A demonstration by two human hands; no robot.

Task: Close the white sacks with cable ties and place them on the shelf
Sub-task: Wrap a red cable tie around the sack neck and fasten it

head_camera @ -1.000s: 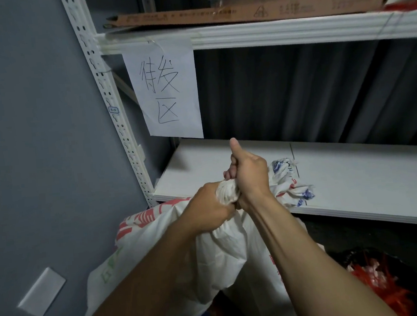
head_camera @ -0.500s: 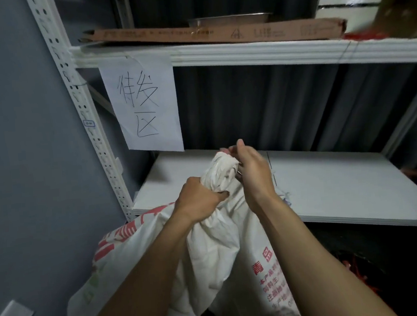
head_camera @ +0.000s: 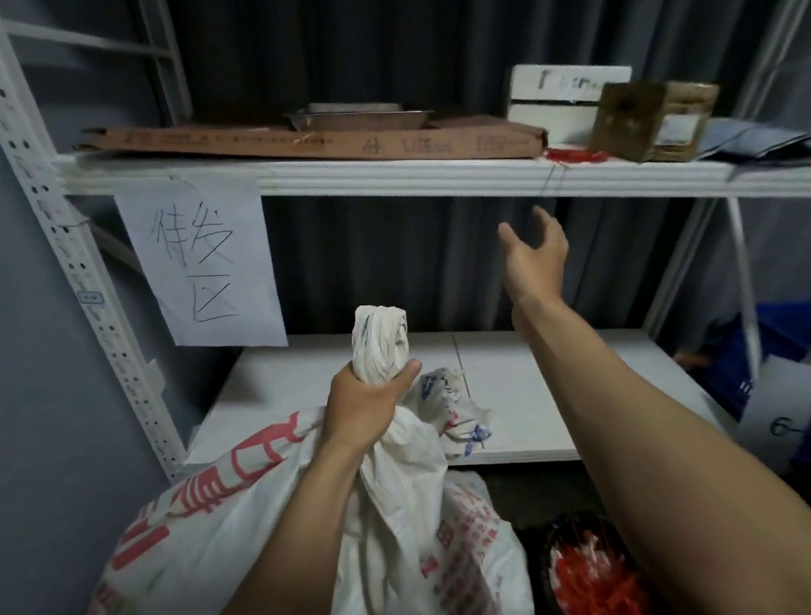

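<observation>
In front of me the lower shelf (head_camera: 524, 395) lies bare apart from a crumpled printed sack end (head_camera: 452, 411) at its front edge. The upper shelf (head_camera: 406, 174) carries a flat cardboard carton (head_camera: 310, 141), a metal tray (head_camera: 357, 115), a white box (head_camera: 557, 98), a brown box (head_camera: 642, 122) and red ties (head_camera: 574, 155).

Sack (head_camera: 276, 539) bottom cut off by lower edge. Top-shelf boxes (head_camera: 652, 119) blurred, labels unreadable. Red stuff (head_camera: 595, 590) bottom right too blurry to ID. Blue crate (head_camera: 791, 371) partly out of frame.

A single wide-angle view from a head-worn camera, looking forward and slightly down from close to a white metal shelf unit (head_camera: 114, 303). Both bare forearms enter from the bottom edge. The upper shelf board (head_camera: 431, 177) crosses the upper frame, bending with lens distortion.
</observation>
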